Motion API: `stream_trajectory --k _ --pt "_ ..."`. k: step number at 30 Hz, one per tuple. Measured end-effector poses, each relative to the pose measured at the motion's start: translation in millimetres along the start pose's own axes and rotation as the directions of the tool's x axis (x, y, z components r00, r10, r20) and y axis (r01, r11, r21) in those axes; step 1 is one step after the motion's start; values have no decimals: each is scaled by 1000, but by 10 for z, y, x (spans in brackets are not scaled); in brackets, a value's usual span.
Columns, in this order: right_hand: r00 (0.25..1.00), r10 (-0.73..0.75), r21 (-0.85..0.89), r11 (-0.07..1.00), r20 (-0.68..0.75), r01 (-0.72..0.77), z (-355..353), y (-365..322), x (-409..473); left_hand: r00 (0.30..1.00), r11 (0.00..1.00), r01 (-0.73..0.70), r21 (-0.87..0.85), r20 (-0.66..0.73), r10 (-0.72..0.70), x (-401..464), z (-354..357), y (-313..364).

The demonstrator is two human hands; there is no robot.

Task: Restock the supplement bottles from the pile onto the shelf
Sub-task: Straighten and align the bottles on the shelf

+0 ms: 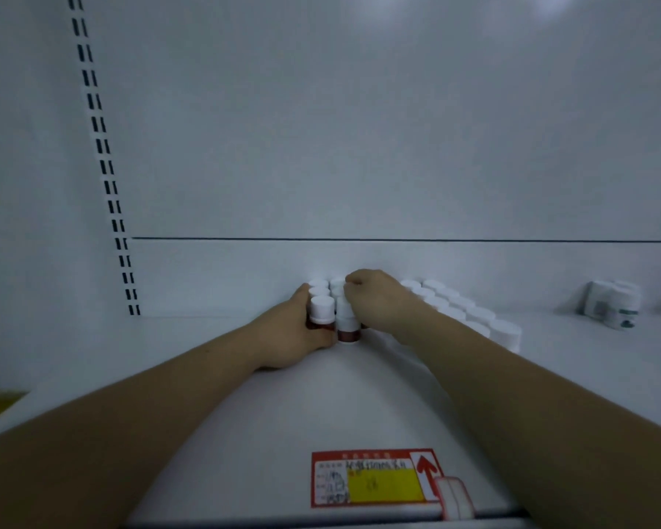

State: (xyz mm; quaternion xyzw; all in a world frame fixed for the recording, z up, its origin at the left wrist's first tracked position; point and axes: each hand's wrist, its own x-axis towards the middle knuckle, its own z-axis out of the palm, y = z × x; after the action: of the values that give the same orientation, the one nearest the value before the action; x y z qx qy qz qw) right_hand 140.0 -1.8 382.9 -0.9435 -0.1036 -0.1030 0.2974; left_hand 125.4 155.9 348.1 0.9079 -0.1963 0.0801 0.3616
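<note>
White steel shelf runs wide under both my forearms, its back panel just beyond my knuckles. To the right of my right hand a long block of white-capped bottles already stands; farther right lie a few wrapped packs. Between my hands stands the small cluster of supplement bottles I am squaring up. My left hand curls round the front left bottle, and my right, fingers bent, pinches the cap of the brown bottle beside it. They look light, rigid and smooth, likely to topple in rows, so I would grip low on the body. Open room lies left of my left hand; the shelf's front lip carries a red price tag.
</note>
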Motion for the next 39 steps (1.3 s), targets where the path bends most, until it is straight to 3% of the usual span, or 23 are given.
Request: stream_trajectory --k 5,9,17,23,39 --pt "998 -56 71 996 -31 58 24 98 -24 998 997 68 30 2 -68 -14 -12 4" --pt "993 -115 42 993 33 114 16 108 -17 997 996 75 55 -23 -74 -4 12 8" --pt "988 -153 -27 988 -17 152 23 87 -39 988 988 151 35 30 -152 -7 -2 -16" --pt "985 -170 -67 983 23 171 46 109 -52 999 999 31 14 -28 -31 -11 9 59" --pt "990 -140 -59 988 17 141 81 59 -48 997 999 -8 42 -76 11 -29 27 118"
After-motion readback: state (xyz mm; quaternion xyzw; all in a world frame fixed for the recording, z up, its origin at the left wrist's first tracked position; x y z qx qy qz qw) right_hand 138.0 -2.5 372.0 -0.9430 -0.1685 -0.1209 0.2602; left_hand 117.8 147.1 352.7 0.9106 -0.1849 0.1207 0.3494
